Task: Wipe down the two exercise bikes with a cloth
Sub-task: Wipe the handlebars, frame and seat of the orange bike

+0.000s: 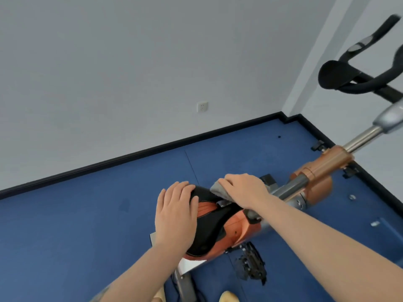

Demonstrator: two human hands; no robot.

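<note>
An orange and grey exercise bike runs from bottom centre to the upper right. Its black and orange saddle is below me. My left hand lies flat on the saddle's left side, gripping its edge. My right hand presses a grey cloth onto the nose of the saddle. The black handlebars stand at the upper right. A black pedal hangs below the saddle. Only one bike is in view.
Blue floor mats cover the ground, edged by a black skirting board under a grey wall. A white socket sits on the wall. Yellow shoe tips show at the bottom edge.
</note>
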